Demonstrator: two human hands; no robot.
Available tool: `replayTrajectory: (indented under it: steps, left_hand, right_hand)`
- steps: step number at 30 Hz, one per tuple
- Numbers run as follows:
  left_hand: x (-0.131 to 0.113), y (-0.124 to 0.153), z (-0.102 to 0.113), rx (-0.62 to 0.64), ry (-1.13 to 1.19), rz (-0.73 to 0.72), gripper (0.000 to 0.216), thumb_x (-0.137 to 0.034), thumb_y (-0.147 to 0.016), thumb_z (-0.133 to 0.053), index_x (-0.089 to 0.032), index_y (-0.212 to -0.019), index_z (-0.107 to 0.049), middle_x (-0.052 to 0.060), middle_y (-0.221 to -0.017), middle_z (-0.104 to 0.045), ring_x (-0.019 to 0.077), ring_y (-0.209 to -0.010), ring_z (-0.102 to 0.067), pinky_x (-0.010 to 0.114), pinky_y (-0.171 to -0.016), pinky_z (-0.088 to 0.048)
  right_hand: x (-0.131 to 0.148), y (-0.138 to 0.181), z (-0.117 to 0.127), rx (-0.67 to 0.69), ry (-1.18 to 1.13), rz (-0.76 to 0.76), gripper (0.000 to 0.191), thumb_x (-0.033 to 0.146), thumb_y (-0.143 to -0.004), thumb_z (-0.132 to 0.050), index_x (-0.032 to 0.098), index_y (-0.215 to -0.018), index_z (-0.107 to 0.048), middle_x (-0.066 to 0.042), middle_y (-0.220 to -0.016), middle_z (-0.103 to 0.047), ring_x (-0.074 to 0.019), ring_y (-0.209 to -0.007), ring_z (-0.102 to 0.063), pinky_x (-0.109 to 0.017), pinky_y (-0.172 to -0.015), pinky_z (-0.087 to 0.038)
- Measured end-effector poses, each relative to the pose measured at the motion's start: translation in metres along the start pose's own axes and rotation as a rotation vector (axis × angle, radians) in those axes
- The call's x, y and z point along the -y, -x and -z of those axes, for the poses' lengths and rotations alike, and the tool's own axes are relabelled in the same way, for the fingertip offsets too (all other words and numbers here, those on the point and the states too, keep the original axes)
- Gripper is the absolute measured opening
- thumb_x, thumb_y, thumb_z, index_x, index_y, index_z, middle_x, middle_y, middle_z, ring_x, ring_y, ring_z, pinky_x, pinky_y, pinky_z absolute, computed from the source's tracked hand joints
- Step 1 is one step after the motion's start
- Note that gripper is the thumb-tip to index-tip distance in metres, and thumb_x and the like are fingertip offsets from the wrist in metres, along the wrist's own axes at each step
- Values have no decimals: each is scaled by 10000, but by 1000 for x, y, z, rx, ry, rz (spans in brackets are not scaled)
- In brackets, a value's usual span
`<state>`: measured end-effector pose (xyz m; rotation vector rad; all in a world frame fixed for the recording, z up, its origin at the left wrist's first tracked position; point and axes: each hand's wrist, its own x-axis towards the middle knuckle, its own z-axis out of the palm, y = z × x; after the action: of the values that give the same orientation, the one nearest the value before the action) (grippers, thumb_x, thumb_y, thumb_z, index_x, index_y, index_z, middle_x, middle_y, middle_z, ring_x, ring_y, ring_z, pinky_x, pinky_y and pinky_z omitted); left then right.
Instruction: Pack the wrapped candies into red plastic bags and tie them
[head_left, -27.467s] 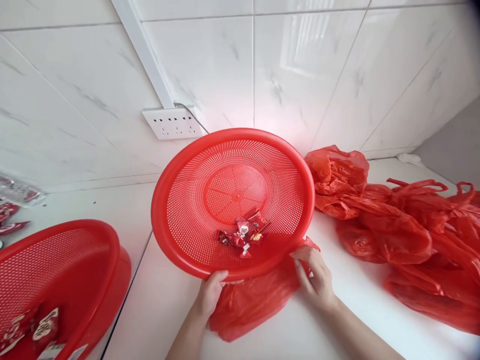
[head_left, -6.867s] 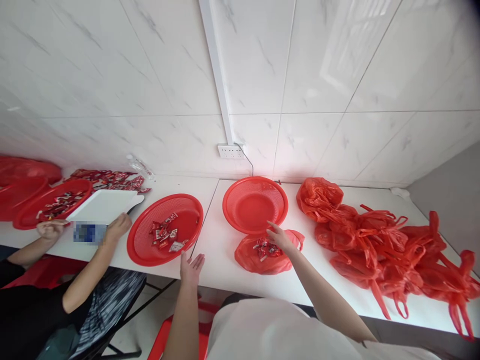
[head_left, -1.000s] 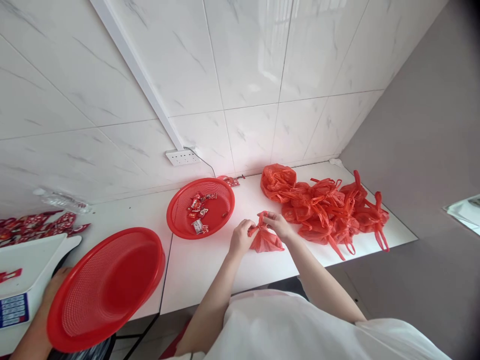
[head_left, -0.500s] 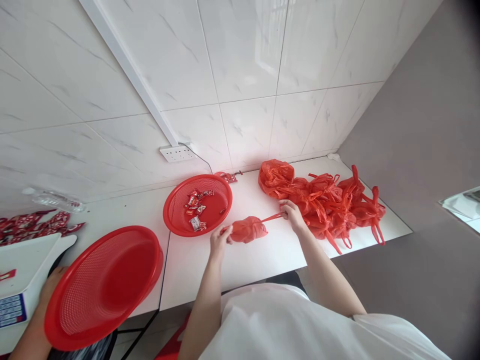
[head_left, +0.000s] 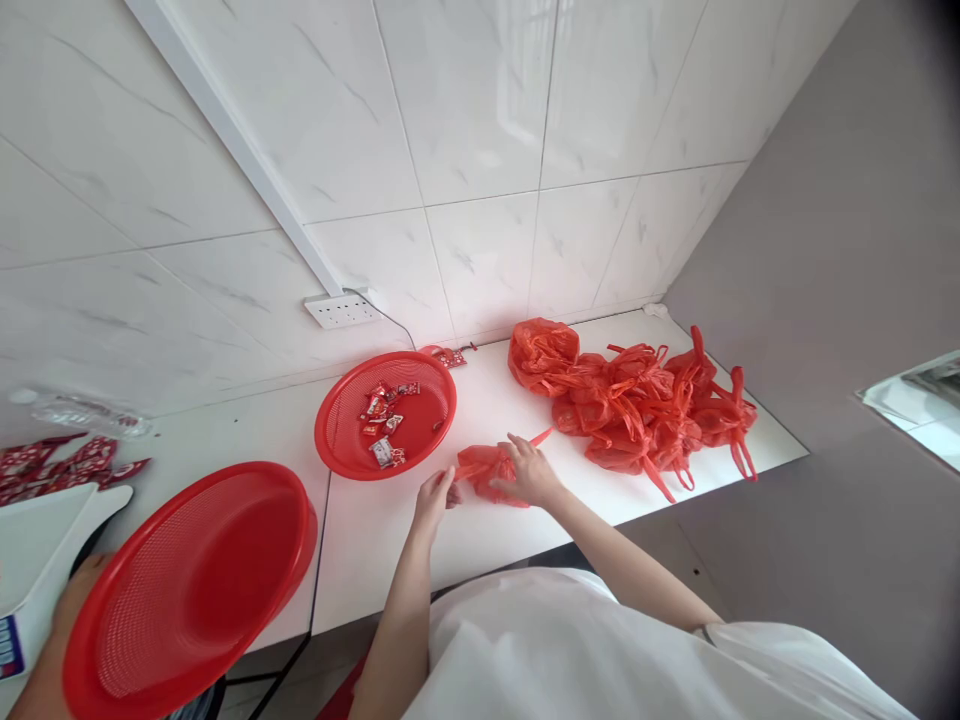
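A small filled red plastic bag (head_left: 491, 478) lies on the white table in front of me. My left hand (head_left: 433, 500) pinches the bag at its left end. Over its right side is my right hand (head_left: 534, 472), with fingers apart and resting on or just above the plastic. One handle strip of the bag sticks out past that hand toward the upper right. Just behind the left hand stands a red basket (head_left: 345, 420) with several small wrapped packets (head_left: 384, 420) in it.
Several tied red bags (head_left: 645, 410) are heaped on the right. At the left are a large red basket (head_left: 202, 590), another person's arm (head_left: 71, 610), a white scale (head_left: 45, 540), patterned red packets (head_left: 67, 470) and a clear bottle (head_left: 90, 412). A socket strip (head_left: 341, 308) is on the wall.
My right hand has let go of the stretched handle and come left over the bag, its fingers spreading. The bag now lies flatter on the table. The view has shifted slightly.
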<state>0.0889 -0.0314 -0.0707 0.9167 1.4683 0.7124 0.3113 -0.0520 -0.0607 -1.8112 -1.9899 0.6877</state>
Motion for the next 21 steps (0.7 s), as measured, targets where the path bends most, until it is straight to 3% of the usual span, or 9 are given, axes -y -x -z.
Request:
replayTrajectory:
  steps: [2, 3, 6, 8, 10, 13, 16, 19, 21]
  left_hand:
    - [5, -6, 3, -30, 83, 98, 537, -691, -732, -582, -155, -709, -576, 7, -557, -595, 147, -513, -612, 227, -510, -450]
    - [9, -9, 5, -38, 128, 157, 546, -693, -757, -551, -151, -686, -569, 10, -531, -580, 149, -503, -610, 228, -505, -456]
    - [27, -17, 11, -2, 277, 348, 471, -586, -855, -522, -140, -718, -588, -2, -486, -544, 134, -477, -601, 192, -457, -438]
    - [42, -18, 14, 51, 378, 491, 342, -438, -922, -504, -133, -804, -606, -30, -477, -515, 87, -393, -528, 145, -377, -351]
    - [56, -17, 15, 89, 432, 544, 292, -328, -972, -428, -125, -868, -611, -45, -492, -501, 41, -331, -430, 119, -333, -271]
    - [72, -16, 17, 118, 502, 518, 265, -279, -985, -403, -123, -973, -617, -28, -569, -558, 34, -369, -462, 117, -354, -330]
    - [81, -17, 19, 124, 548, 499, 223, -262, -966, -460, -122, -1039, -617, 2, -639, -614, 67, -465, -570, 154, -432, -447]
    - [84, -19, 21, 121, 558, 494, 224, -265, -961, -476, -123, -1057, -620, 12, -664, -632, 81, -504, -603, 174, -469, -480]
    - [85, -19, 21, 113, 560, 493, 222, -268, -958, -486, -121, -1053, -623, 16, -668, -637, 83, -514, -610, 175, -480, -483]
  right_hand:
    - [4, 1, -21, 67, -16, -72, 836, 451, -719, -722, 226, -1437, -356, -177, -1530, -296, -352, -1341, -359, -475, -1007, -364]
    - [4, 1, -29, 103, -35, -119, 831, 382, -722, -716, 227, -1445, -337, -181, -1518, -311, -350, -1307, -405, -459, -981, -386]
    - [-5, 3, -40, 185, -107, -213, 558, 149, -763, -569, 174, -1315, -488, -178, -1302, -538, -299, -1080, -584, -387, -848, -444]
    - [-15, 7, -37, 201, -147, -223, 369, 75, -760, -483, 155, -1094, -618, -131, -1068, -649, -260, -929, -628, -342, -764, -449]
    - [-28, 14, -23, 203, -194, -212, 248, 60, -743, -463, 163, -868, -651, -70, -861, -673, -219, -805, -628, -296, -695, -442]
    - [-53, 25, 18, 189, -286, -185, 160, 95, -730, -484, 177, -717, -620, -9, -713, -648, -169, -700, -594, -248, -641, -433]
    - [-86, 37, 82, 83, -372, -161, 151, 189, -778, -493, 179, -798, -642, -16, -790, -669, -179, -768, -595, -266, -701, -461]
    - [-130, 44, 156, -255, -635, -210, 254, 343, -800, -546, 162, -930, -669, -58, -869, -689, -208, -792, -621, -305, -718, -492]
    - [-162, 44, 199, -524, -627, -354, 339, 407, -781, -568, 155, -983, -671, -64, -852, -687, -207, -753, -625, -301, -675, -495]
